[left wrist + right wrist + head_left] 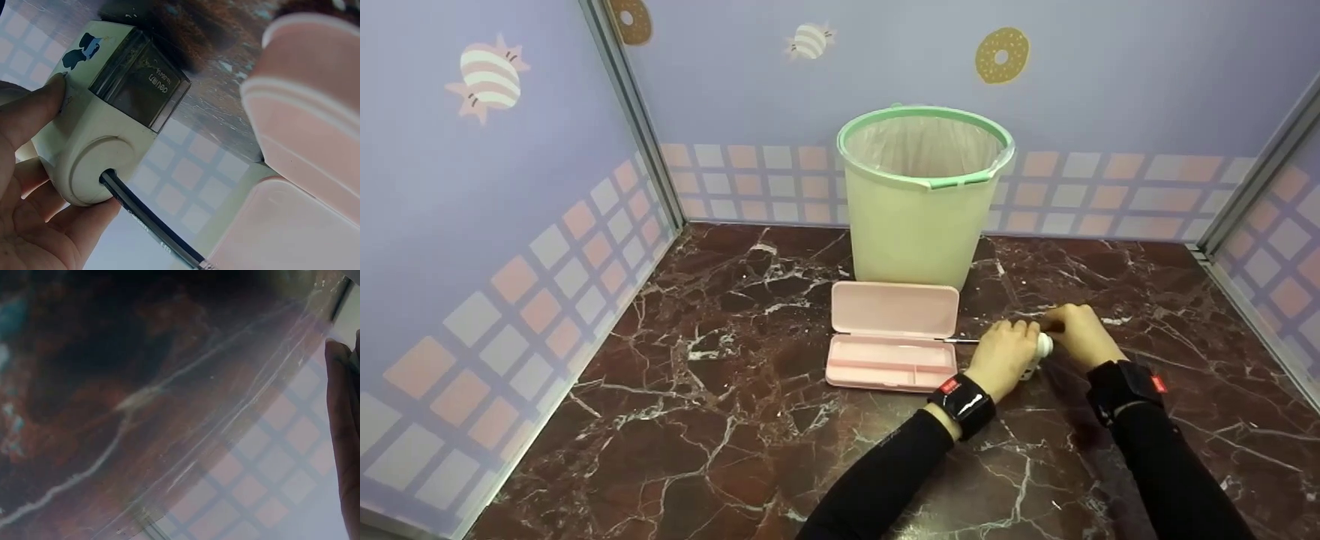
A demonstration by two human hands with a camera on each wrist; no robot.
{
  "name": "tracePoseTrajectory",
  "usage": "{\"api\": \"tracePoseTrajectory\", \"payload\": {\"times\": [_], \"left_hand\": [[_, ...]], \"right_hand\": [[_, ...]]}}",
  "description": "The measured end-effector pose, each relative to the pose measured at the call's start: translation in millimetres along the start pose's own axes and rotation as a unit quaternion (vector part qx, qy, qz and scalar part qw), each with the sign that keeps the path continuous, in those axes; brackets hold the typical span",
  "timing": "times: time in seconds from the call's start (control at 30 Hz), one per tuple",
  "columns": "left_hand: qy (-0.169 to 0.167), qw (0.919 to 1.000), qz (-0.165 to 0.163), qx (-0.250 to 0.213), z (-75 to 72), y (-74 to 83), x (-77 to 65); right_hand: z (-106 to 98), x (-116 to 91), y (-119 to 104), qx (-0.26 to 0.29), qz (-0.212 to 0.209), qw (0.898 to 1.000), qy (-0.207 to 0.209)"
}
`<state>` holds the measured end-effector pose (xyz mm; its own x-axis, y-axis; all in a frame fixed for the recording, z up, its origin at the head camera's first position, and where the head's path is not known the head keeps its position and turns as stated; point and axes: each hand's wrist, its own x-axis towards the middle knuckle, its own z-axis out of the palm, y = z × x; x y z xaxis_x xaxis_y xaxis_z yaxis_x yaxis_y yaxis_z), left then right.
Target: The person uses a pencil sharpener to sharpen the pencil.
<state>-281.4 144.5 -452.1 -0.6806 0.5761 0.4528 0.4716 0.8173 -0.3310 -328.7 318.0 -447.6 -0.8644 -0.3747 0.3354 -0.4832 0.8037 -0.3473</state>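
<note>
Gripped by the left hand [1003, 356], the sharpener [79, 121] is held beside the pink box [894, 309], pencil [153, 218] inserted. The right hand's [1084, 335] grip cannot be told. Sharpening seems in hand; steady holding is probably needed next.

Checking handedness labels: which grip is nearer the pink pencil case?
Left. The left grip holds the sharpener just right of the pink pencil case; the right grip is farther right, on the sharpener's other side.
</note>
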Motion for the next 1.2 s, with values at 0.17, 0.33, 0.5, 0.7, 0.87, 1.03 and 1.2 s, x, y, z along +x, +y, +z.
{"api": "tracePoseTrajectory", "payload": {"times": [0.17,0.33,0.5,0.7,0.87,1.03,1.2], "left_hand": [[-0.003,1.0,0.0,-0.002,1.0,0.1,0.0],[-0.005,0.9999,0.005,-0.01,0.6,-0.1,-0.3],[-0.011,0.9998,0.005,-0.012,2.2,0.0,0.4],[-0.012,0.9999,-0.002,-0.004,0.8,0.4,0.2],[-0.02,0.9998,-0.006,0.0,-1.5,1.4,0.2],[-0.029,0.9995,-0.006,0.01,-0.2,3.0,2.4],[-0.037,0.9992,-0.008,0.013,-1.8,3.0,3.0]], "right_hand": [[3.4,-3.1,2.5,0.013,-0.001,1.0,-0.004],[5.3,-7.2,3.9,0.019,0.006,0.999,-0.03],[5.7,-13.5,4.4,0.027,-0.001,0.998,-0.06],[-1.1,-19.7,2.1,0.069,0.01,0.99,-0.122],[-7.5,-25.4,-0.9,0.139,0.021,0.974,-0.177],[-13.4,-29.5,-4.1,0.179,0.033,0.961,-0.21],[-18.4,-31.6,-5.5,0.175,0.03,0.958,-0.224]]}}
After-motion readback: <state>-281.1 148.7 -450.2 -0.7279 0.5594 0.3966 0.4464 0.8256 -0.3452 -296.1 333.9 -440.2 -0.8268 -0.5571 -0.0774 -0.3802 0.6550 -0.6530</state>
